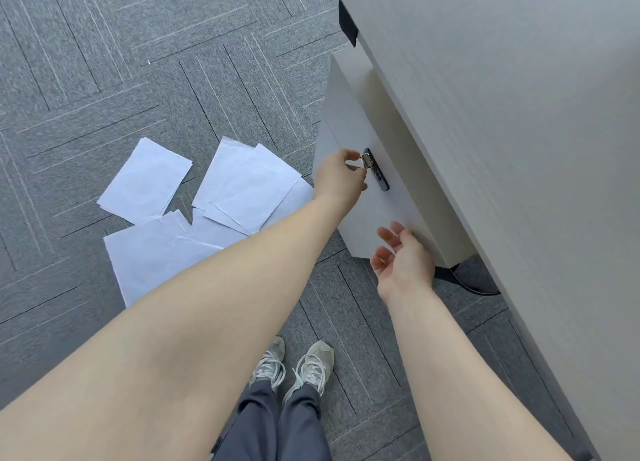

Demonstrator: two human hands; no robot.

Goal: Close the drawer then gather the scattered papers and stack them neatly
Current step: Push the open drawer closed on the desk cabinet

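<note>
A light grey drawer (pixel 349 138) sticks out from a cabinet under the desk. Its front carries a black combination lock (pixel 378 175) with a small metal latch (pixel 366 160). My left hand (pixel 341 178) pinches that latch between thumb and fingers. My right hand (pixel 401 259) is at the drawer front's lower near corner, fingers spread and curled by the edge, holding nothing. Several white papers (pixel 242 183) lie scattered and overlapping on the carpet to the left of the drawer; my left forearm hides part of them.
The grey desk top (pixel 512 114) fills the right side above the drawer. A dark desk foot (pixel 474 280) shows beneath the cabinet. My two grey sneakers (pixel 294 363) stand on the grey carpet tiles (pixel 104 62) below the drawer.
</note>
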